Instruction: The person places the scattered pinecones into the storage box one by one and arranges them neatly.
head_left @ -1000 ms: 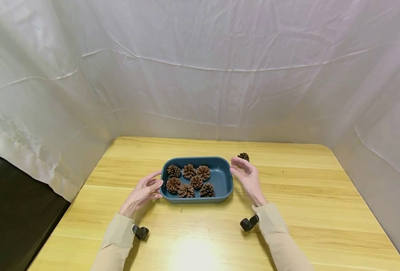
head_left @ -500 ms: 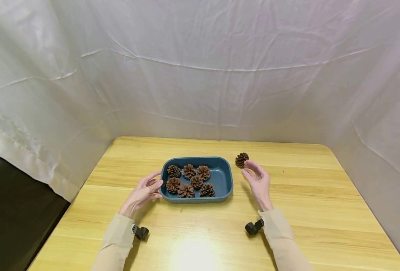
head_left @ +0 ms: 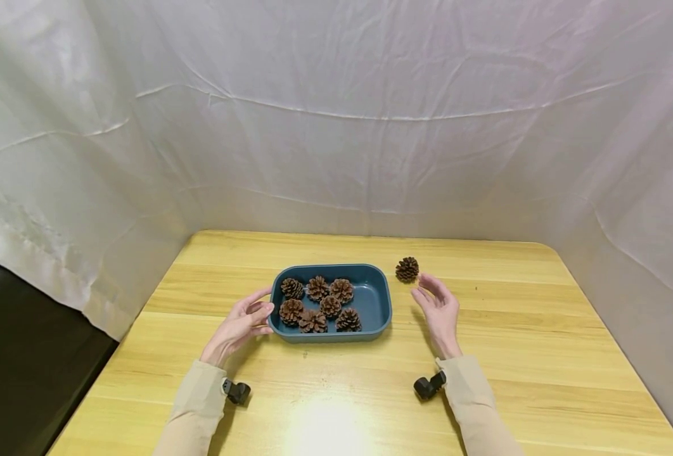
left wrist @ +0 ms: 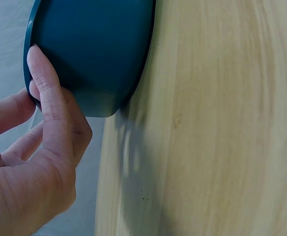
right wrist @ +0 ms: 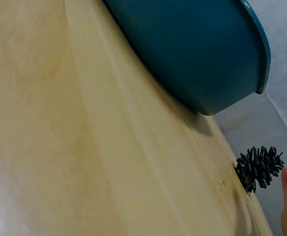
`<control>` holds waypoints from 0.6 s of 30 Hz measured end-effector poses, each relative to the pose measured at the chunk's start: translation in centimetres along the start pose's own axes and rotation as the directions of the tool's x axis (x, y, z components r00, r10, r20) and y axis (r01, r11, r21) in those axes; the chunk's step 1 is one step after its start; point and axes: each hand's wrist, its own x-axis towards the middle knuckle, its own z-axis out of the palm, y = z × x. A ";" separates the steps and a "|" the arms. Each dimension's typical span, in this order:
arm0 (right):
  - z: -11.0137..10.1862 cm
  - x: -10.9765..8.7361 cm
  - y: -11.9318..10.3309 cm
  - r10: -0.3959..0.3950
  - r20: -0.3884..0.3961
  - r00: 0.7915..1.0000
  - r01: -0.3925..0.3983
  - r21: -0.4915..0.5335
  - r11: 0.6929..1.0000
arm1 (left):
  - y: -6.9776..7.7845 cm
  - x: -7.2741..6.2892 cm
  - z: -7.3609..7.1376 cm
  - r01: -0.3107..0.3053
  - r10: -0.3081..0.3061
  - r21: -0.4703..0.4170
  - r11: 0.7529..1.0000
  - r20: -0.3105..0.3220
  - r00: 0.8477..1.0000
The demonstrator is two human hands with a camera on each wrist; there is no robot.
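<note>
A dark blue rectangular dish [head_left: 375, 304] sits on the table, with several brown pinecones [head_left: 331, 306] lying mostly in its left and middle part. My left hand [head_left: 242, 324] grips the dish's left end; in the left wrist view its fingers [left wrist: 47, 83] lie against the outer wall near the rim. A single pinecone [head_left: 407, 270] rests on the table beyond the dish's right end. Just to the near right of that pinecone is my right hand [head_left: 440, 311], fingers loosely bent, holding nothing. The right wrist view shows the pinecone [right wrist: 260, 168] a small gap away from the fingertips.
The light wooden table [head_left: 542, 354] reaches back to a pale hanging curtain [head_left: 371, 158], which also runs along both sides. A dark surface [head_left: 23, 354] lies beyond the table at the left. Black wrist cameras [head_left: 429, 385] jut inward from the sleeves.
My right hand has drawn away from the dish's right end, moving rightward and slightly toward me, uncovering the lone pinecone. The left hand and the dish have stayed put.
</note>
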 end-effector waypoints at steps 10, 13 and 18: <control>-0.3 0.4 0.5 0.056 -0.027 0.998 -0.058 -0.068 0.996 | 0.0 0.0 0.0 0.000 0.000 -0.013 1.000 0.005 1.000; -0.3 0.7 0.6 0.062 -0.035 0.997 -0.065 -0.087 0.994 | 0.0 0.0 0.0 0.000 0.000 -0.017 1.000 0.005 1.000; -0.3 1.2 0.8 0.064 -0.037 0.997 -0.068 -0.102 0.993 | 0.0 0.0 0.0 -0.005 0.005 -0.016 1.000 0.007 1.000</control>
